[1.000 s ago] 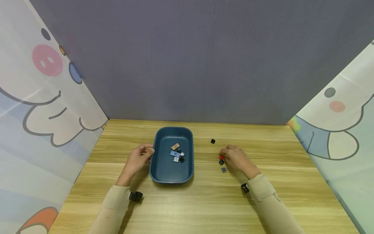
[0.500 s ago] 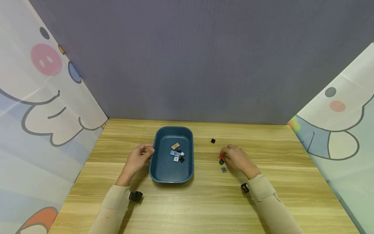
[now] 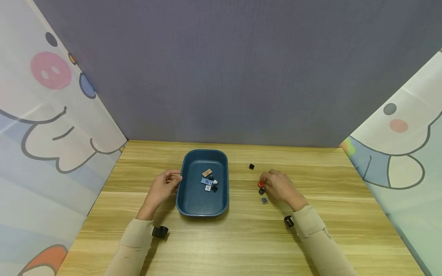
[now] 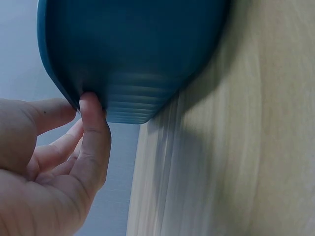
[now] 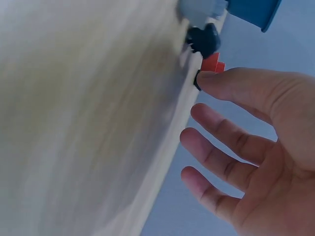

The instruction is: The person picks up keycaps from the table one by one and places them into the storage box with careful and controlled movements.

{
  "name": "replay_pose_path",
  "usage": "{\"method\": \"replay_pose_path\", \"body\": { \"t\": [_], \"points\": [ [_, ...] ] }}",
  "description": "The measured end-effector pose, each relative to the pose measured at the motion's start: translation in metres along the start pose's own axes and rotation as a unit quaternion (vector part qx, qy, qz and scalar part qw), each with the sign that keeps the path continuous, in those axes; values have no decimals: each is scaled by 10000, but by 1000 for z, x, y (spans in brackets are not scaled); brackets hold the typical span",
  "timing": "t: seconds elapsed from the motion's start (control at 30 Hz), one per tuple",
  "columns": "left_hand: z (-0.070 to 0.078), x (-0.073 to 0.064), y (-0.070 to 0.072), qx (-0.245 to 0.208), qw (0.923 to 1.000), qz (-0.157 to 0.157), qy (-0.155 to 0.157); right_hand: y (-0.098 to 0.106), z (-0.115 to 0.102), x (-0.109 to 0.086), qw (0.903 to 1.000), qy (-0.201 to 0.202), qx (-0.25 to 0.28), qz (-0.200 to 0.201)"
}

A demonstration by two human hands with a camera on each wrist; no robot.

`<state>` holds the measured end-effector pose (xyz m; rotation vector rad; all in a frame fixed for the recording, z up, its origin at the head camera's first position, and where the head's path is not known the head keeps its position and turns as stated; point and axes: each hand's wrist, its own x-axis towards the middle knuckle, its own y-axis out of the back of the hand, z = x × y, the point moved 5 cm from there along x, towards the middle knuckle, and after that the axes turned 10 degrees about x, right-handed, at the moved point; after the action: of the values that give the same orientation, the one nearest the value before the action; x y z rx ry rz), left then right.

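A dark blue tray (image 3: 202, 207) stands on the table; its outer wall fills the top of the left wrist view. My left hand (image 3: 164, 188) pinches its left rim between thumb and finger. Inside lie several small toy bricks: a tan brick (image 3: 207, 173), a light blue brick (image 3: 206, 181), white and black ones. To the right, my right hand (image 3: 280, 187) pinches a small red toy brick (image 3: 261, 184) at the tips of thumb and forefinger, the forefinger hidden behind the thumb in the right wrist view. The other fingers are spread apart. Beside the red brick lies a black brick (image 3: 261, 191).
A grey brick (image 3: 264, 200) lies on the wooden table (image 3: 221, 249) just in front of the black one. Farther back is another black brick (image 3: 251, 166). A grey panel (image 3: 235, 76) rises behind the table, with cartoon-printed sheets (image 3: 407, 161) at the sides.
Both hands and the tray hold almost the same place. The red brick shows slightly more at the right fingertips, having shifted a little.
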<state>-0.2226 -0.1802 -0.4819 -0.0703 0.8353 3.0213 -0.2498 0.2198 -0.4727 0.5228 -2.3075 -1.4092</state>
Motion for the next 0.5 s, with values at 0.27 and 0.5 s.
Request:
{"method": "replay_pose_path", "body": {
  "t": [0.27,0.5],
  "points": [
    [-1,0,0,-2,10000,15,-21,9,-14,8,9991,382,-39,188],
    [-2,1,0,-61,10000,18,-29,17,-39,19,9980,620,-36,127]
  ]
}}
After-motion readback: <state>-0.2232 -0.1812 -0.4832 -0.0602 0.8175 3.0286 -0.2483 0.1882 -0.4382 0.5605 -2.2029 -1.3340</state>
